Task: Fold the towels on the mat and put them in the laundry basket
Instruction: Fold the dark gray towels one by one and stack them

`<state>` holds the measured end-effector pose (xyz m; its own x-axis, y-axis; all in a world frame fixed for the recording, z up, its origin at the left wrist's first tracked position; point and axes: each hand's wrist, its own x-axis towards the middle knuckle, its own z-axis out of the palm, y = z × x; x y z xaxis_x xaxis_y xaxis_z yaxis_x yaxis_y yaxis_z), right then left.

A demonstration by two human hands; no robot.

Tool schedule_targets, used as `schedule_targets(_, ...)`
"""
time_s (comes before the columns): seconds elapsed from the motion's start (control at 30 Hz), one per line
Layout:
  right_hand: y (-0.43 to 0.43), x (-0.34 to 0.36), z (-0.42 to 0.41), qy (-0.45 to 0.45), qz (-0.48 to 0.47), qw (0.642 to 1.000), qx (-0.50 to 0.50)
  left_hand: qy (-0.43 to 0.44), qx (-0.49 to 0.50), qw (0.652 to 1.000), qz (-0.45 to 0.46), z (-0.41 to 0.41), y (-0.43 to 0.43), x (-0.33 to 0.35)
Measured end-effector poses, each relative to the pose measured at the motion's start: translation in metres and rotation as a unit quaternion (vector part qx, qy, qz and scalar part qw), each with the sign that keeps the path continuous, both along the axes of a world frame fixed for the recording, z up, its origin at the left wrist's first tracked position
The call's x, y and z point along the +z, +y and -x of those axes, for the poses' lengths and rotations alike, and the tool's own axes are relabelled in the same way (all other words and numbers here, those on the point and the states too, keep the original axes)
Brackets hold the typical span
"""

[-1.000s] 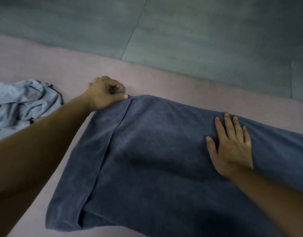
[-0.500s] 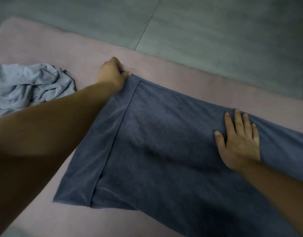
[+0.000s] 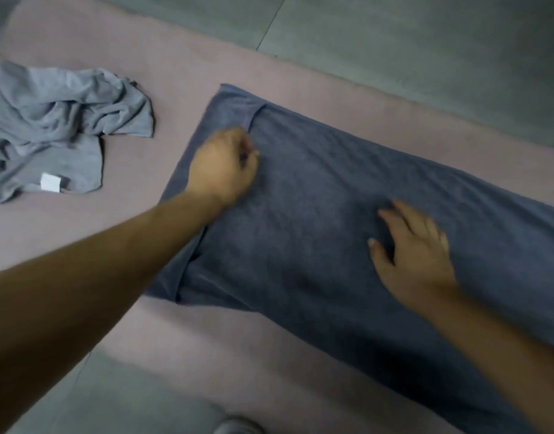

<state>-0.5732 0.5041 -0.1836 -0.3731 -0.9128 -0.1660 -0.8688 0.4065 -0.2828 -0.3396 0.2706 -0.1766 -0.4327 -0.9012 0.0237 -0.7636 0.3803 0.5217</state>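
Observation:
A dark blue towel [image 3: 316, 198] lies spread across the pink mat [image 3: 181, 67], running from the upper middle toward the lower right. My left hand [image 3: 224, 166] rests on the towel near its left hemmed end, fingers curled into a loose fist; whether it pinches the cloth is unclear. My right hand [image 3: 413, 249] lies on the towel's middle with fingers spread, slightly blurred. A crumpled light grey towel [image 3: 56, 120] with a white label sits on the mat at the left. The laundry basket is not in view.
Grey tiled floor [image 3: 394, 42] borders the mat at the top and again at the bottom left [image 3: 128, 399]. A grey shoe tip [image 3: 235, 427] shows at the bottom edge.
My left hand left the towel's far corner and came back onto the towel surface. My right hand slid slightly along the towel. The view tilted down, showing more of the grey towel.

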Motion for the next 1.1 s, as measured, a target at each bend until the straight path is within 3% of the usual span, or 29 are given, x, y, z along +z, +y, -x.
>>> schedule_targets(0.1,0.054,0.012,-0.040,-0.043,0.058,0.994,0.084,-0.028,-0.059,0.997,-0.048,-0.029,0.095,0.017)
schedule_targets(0.23,0.116,0.019,-0.073,-0.113,0.031,0.974,0.193,-0.088,-0.069,0.988,-0.109,-0.076,0.179,0.020)
schedule_targets(0.33,0.146,0.013,-0.087,-0.121,0.007,0.953,0.279,-0.172,-0.171,0.964,-0.105,-0.100,0.210,0.020)
schedule_targets(0.47,0.156,0.005,-0.094,-0.111,0.022,0.963,0.245,-0.233,-0.173,0.952,-0.094,-0.089,0.215,0.019)
schedule_targets(0.57,0.166,0.001,-0.096,-0.109,0.019,0.971,0.213,-0.206,-0.132,0.969,-0.036,-0.075,0.217,0.008)
schedule_targets(0.67,0.172,-0.006,-0.097,-0.052,0.045,0.984,0.164,-0.148,-0.117,0.982,-0.002,-0.079,0.223,-0.012)
schedule_targets(0.83,0.166,-0.021,-0.099,0.028,0.059,0.992,0.111,-0.155,-0.127,0.978,0.061,-0.100,0.205,-0.019)
schedule_targets(1.1,0.143,-0.027,-0.096,-0.003,0.079,0.995,0.060,-0.094,-0.106,0.990,-0.017,-0.102,0.178,-0.014)
